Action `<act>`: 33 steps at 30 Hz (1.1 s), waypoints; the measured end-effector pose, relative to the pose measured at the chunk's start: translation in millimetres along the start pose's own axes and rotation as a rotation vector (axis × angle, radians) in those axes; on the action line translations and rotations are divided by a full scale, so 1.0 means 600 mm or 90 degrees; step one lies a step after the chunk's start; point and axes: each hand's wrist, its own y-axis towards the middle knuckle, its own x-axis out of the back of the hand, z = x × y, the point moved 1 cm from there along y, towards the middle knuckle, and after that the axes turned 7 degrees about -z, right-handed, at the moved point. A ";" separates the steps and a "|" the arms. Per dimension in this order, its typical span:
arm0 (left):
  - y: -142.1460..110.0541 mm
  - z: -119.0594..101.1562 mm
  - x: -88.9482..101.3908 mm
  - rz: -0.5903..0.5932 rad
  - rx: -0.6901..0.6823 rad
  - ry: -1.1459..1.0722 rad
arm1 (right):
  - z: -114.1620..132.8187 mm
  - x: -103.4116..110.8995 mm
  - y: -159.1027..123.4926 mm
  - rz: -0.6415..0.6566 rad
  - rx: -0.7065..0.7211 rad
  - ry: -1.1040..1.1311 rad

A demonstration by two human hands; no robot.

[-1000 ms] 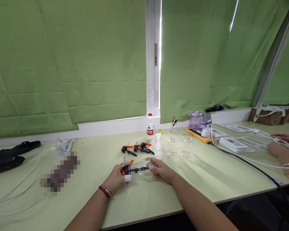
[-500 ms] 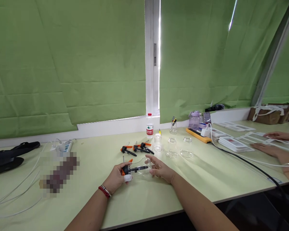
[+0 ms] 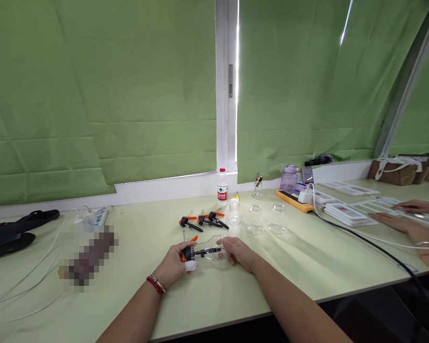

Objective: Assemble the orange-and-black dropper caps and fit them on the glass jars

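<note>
Low over the table, a clear glass bottle lies on its side between my hands, with a long black stem inside. My left hand, a white wrap on one finger, closes around the neck end and its black-and-orange top. At the base end my right hand has its fingers curled against the glass. Behind them lie several similar black-and-orange tops with black stems. Clear glass bottles stand upside down to their right.
A red-capped water bottle and a small glass holding tools stand at the back. Rightward are a purple bottle, a yellow-edged power strip, cables, stacked white frames and another person's hands. A blurred-out object lies left.
My right hand's fingers have drawn in from spread around the glass to curled at its base end. My left hand keeps its hold. The other person's hands have moved over the white frames.
</note>
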 end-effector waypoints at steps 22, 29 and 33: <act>0.002 0.002 0.004 -0.021 -0.003 -0.003 | 0.004 0.005 -0.006 0.046 0.035 0.059; 0.001 0.004 0.003 -0.011 -0.003 0.003 | 0.009 0.005 -0.009 0.054 0.026 0.071; 0.002 0.010 0.005 -0.003 -0.010 0.002 | 0.013 0.004 -0.010 0.036 0.003 0.067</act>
